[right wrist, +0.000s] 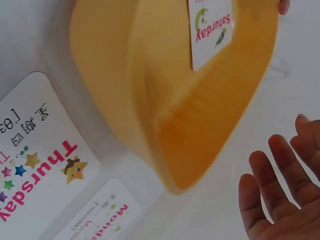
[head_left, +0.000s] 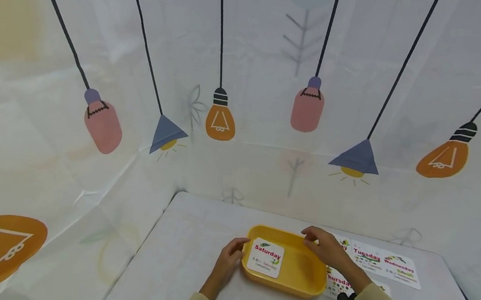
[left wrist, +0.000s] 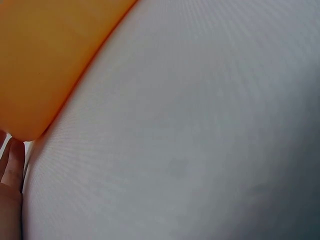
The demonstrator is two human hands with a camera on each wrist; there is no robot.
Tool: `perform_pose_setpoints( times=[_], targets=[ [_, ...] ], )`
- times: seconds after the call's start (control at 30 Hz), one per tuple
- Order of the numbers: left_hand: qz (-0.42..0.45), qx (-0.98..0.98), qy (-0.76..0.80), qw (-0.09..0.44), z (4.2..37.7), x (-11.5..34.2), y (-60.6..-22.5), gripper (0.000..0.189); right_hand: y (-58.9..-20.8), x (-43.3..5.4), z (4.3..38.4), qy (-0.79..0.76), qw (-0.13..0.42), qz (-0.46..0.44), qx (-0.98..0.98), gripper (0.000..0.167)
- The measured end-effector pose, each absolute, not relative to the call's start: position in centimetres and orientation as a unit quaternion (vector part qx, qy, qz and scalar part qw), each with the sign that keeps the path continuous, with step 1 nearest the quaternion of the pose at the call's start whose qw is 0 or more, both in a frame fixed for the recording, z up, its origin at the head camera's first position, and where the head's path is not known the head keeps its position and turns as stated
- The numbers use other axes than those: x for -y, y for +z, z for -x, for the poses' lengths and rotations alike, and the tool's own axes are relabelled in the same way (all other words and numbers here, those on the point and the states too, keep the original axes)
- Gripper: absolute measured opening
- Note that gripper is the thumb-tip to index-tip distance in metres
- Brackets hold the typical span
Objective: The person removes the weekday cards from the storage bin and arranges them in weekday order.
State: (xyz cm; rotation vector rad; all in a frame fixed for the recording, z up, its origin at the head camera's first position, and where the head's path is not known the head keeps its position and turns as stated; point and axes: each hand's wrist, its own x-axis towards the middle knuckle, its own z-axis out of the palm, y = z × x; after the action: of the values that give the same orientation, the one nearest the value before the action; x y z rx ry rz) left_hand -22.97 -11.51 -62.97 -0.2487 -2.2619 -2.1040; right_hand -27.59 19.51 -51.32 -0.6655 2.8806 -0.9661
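A yellow plastic tray (head_left: 298,273) stands on the white table, with a "Saturday" card (head_left: 266,258) lying inside at its left end. My left hand (head_left: 227,261) is at the tray's left end, fingertips right at the rim. In the left wrist view, the fingers (left wrist: 15,162) show beside the tray's corner. Over the tray's far right edge, my right hand (head_left: 324,247) holds nothing. The right wrist view shows its fingers spread loosely, apart from the tray. Partly behind the right arm lie a "Thursday" card (head_left: 334,281) and a "Monday" card (right wrist: 107,215).
"Tuesday" (head_left: 367,256) and "Wednesday" (head_left: 400,267) cards lie side by side at the table's back right. A white curtain (head_left: 247,170) printed with hanging lamps encloses the back and left. The table's left edge (head_left: 142,242) runs along the curtain.
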Motion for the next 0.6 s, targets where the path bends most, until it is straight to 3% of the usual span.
perform_pose_setpoints(
  times=[0.6],
  targets=[
    [0.072,0.713,-0.697,0.008,23.5,11.6,-63.3,0.040,-51.5,-15.3,30.3,-0.246,0.034,0.326,-0.912,0.014]
  ],
)
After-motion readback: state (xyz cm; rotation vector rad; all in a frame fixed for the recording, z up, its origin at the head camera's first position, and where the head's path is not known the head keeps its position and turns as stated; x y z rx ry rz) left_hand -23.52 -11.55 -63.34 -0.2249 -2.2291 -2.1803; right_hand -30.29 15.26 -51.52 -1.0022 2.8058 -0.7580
